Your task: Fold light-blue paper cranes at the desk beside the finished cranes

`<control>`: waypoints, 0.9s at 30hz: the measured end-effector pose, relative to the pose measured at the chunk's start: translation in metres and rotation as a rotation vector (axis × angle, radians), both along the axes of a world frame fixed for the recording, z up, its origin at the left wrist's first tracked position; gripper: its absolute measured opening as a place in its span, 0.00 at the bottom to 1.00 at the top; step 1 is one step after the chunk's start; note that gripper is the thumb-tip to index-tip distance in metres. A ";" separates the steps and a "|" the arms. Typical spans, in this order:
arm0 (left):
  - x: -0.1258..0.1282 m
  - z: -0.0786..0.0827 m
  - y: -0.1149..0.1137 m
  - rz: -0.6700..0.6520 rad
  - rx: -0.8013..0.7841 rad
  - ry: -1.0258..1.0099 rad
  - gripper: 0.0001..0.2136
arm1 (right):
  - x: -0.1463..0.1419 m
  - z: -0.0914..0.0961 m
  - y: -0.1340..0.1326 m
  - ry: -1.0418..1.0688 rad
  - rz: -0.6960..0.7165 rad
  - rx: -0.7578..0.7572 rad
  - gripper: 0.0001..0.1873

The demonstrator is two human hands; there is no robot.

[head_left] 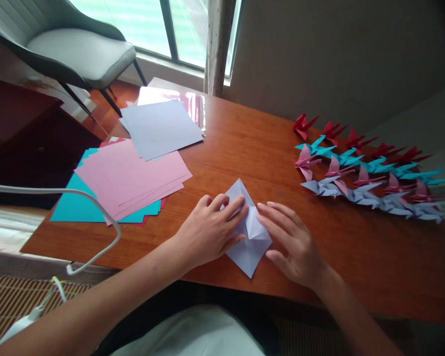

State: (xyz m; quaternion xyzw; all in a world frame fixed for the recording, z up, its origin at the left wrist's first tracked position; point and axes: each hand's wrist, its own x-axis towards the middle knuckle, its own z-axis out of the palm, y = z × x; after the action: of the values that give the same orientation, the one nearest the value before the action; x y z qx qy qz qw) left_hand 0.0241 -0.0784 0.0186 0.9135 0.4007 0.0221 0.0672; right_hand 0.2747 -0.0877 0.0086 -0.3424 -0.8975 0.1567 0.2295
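Note:
A pale lavender sheet of origami paper [250, 257], folded into a diamond with a raised flap in its middle, lies on the wooden table near its front edge. My left hand [215, 225] rests on the left side of the paper, fingers stretched over it and covering part of its left edge. At the right corner, my right hand [291, 237] has its fingers extended and apart, with the fingertips at the edge of the flap. Neither hand grips the paper; both lie against it.
Rows of folded paper cranes in red, blue, pink and lavender [367, 195] stand on the right of the table [241, 143]. Stacks of pink paper [133, 178], blue paper [74, 202] and lavender paper [163, 128] lie left. A white cable [96, 200] crosses the left edge.

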 end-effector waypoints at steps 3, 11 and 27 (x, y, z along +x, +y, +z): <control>0.000 -0.001 0.000 -0.006 0.018 0.011 0.25 | -0.007 0.001 0.019 0.140 -0.184 -0.104 0.18; 0.005 -0.003 -0.003 0.017 0.103 0.060 0.21 | -0.045 -0.012 0.084 0.153 -0.259 -0.220 0.06; 0.006 -0.017 -0.001 -0.038 0.151 0.038 0.21 | -0.044 -0.018 0.079 0.131 -0.202 -0.180 0.10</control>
State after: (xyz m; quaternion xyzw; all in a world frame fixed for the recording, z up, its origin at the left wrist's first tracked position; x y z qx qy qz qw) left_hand 0.0301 -0.0799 0.0012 0.9237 0.3816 0.0338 -0.0092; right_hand 0.2306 -0.0088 -0.0096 -0.4392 -0.8240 0.2345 0.2706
